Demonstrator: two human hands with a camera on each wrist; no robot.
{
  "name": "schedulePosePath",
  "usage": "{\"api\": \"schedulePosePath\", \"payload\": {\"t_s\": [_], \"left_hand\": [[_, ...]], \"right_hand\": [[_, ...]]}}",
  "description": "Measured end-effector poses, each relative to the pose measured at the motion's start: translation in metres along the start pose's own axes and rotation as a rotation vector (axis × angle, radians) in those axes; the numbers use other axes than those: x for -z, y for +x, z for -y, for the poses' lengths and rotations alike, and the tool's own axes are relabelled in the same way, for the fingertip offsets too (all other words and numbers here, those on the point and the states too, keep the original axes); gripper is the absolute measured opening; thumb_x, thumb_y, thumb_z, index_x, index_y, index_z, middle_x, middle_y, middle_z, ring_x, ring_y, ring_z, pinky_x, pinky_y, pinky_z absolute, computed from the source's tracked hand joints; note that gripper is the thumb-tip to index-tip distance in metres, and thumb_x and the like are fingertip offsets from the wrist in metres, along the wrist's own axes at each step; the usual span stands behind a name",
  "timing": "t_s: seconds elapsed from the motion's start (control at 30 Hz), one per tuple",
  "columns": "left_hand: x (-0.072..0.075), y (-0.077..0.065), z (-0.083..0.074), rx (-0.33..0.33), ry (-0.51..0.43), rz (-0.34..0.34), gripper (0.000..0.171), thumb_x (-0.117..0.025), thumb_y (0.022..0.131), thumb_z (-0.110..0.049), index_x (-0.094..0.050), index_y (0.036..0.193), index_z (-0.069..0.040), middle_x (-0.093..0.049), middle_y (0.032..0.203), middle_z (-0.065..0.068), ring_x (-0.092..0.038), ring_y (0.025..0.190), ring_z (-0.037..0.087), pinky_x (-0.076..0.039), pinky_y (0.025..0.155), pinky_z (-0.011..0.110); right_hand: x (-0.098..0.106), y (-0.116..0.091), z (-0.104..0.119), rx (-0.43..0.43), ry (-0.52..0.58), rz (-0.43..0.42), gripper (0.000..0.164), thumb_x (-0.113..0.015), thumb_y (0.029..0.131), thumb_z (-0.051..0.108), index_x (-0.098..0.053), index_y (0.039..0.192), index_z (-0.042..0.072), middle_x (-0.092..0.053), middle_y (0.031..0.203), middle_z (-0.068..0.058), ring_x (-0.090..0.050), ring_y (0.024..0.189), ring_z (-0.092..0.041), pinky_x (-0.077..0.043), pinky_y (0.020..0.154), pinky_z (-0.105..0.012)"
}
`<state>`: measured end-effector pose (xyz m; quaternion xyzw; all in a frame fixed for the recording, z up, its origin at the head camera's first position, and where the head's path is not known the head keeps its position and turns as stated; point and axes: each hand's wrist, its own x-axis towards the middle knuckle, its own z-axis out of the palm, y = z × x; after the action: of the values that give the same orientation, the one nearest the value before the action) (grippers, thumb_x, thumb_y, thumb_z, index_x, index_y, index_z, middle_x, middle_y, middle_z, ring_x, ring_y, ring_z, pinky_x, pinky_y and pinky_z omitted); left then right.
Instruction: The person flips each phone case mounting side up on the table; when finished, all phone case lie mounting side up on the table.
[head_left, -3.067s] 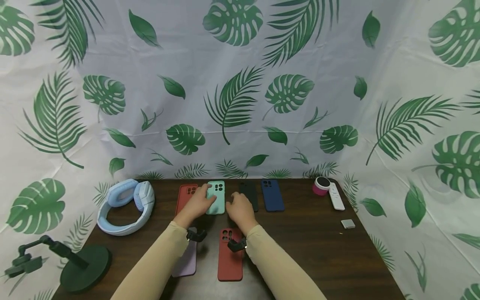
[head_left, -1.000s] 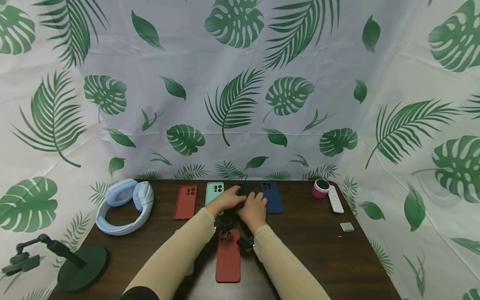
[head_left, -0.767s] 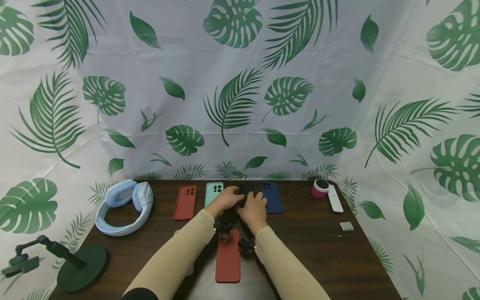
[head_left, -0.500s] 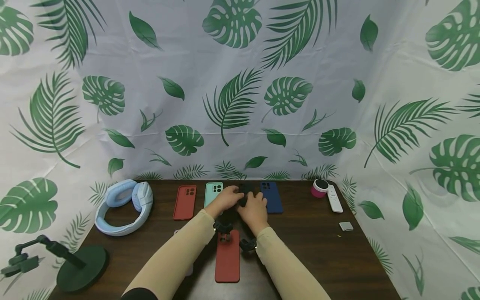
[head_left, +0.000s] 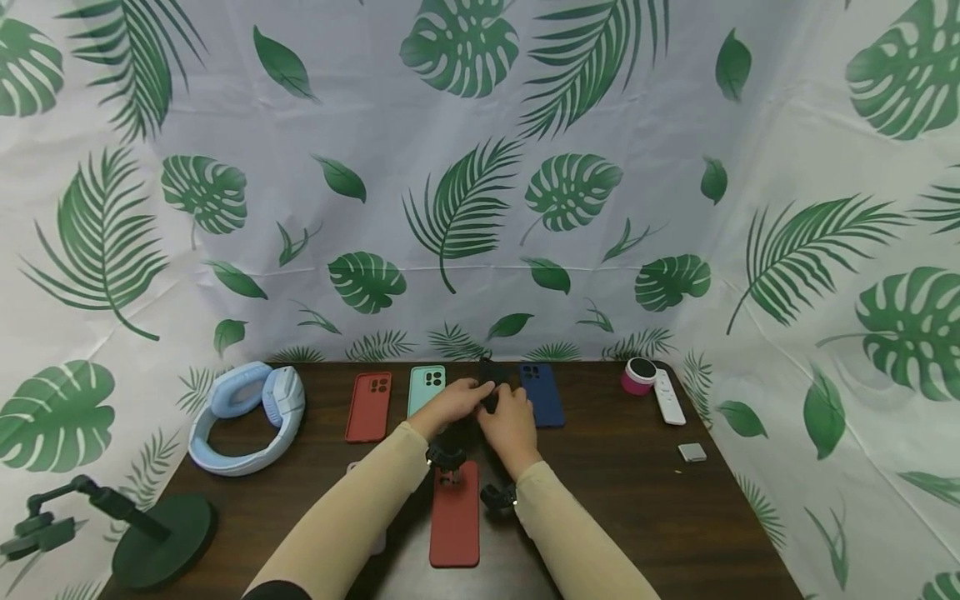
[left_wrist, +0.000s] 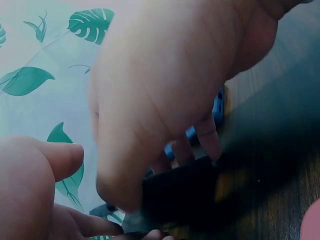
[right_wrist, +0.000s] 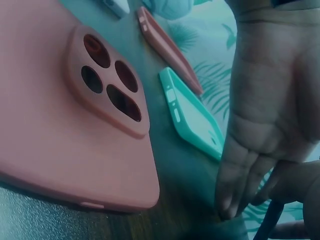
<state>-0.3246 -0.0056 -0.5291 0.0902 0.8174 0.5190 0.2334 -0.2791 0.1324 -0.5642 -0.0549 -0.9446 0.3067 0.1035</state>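
Note:
A black phone case (head_left: 492, 372) is between my two hands at the back middle of the table, partly hidden by the fingers. My left hand (head_left: 453, 402) holds its left side. From the right, my right hand (head_left: 512, 425) grips it. In the left wrist view the right hand (left_wrist: 165, 90) has its thumb on the near side of the dark case (left_wrist: 180, 195) and fingers behind. A mint phone case (head_left: 425, 385) lies just left of the hands, a blue phone case (head_left: 542, 395) just right. A red phone case (head_left: 454, 517) lies below the wrists.
Another red phone case (head_left: 368, 407) lies left of the mint one. A lilac case (head_left: 378, 543) is mostly under the left forearm. Blue headphones (head_left: 247, 417) and a dark lamp (head_left: 165, 542) stand left. A pink jar (head_left: 638, 377), white remote (head_left: 669, 397) and small white box (head_left: 692, 452) are right.
My left hand has moved right from the mint case to the black case, and the right hand has come onto it too. Lately the black case's top edge has tipped up slightly.

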Motion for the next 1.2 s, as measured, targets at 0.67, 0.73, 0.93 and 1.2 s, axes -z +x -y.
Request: {"api": "schedulePosePath", "payload": {"t_s": [0.67,0.73,0.93,1.2], "left_hand": [[0.002,-0.005,0.005,0.025,-0.021,0.044,0.078,-0.052,0.104,-0.047,-0.03,0.153,0.01,-0.044,0.152,0.029,-0.055,0.133,0.039,-0.049,0.107,0.051],[0.003,-0.005,0.006,0.026,-0.012,0.051,0.078,-0.052,0.104,-0.046,-0.029,0.154,0.009,-0.042,0.154,0.029,-0.055,0.133,0.04,-0.049,0.107,0.051],[0.005,-0.006,0.009,0.015,-0.025,0.069,0.078,-0.052,0.104,-0.044,-0.027,0.155,0.009,-0.036,0.158,0.029,-0.052,0.136,0.041,-0.049,0.107,0.051],[0.004,-0.008,0.013,0.027,-0.024,0.072,0.078,-0.056,0.104,-0.041,-0.026,0.156,0.009,-0.03,0.161,0.029,-0.054,0.135,0.041,-0.049,0.108,0.05]], "right_hand": [[0.007,-0.001,-0.014,0.055,0.229,0.02,0.034,-0.062,0.099,0.036,-0.058,0.128,0.018,-0.069,0.101,-0.002,-0.065,0.086,-0.019,-0.052,0.073,-0.037],[0.008,-0.001,-0.017,0.061,0.257,0.019,0.034,-0.06,0.1,0.033,-0.057,0.13,0.017,-0.069,0.099,-0.001,-0.064,0.082,-0.017,-0.052,0.07,-0.036],[0.005,-0.002,-0.026,0.073,0.371,0.038,0.038,-0.057,0.102,0.022,-0.051,0.139,0.013,-0.066,0.1,-0.003,-0.066,0.07,-0.009,-0.055,0.064,-0.03],[0.002,-0.004,-0.03,0.043,0.453,0.063,0.036,-0.056,0.103,0.015,-0.051,0.138,0.009,-0.064,0.096,-0.005,-0.07,0.07,-0.018,-0.057,0.063,-0.029]]}}
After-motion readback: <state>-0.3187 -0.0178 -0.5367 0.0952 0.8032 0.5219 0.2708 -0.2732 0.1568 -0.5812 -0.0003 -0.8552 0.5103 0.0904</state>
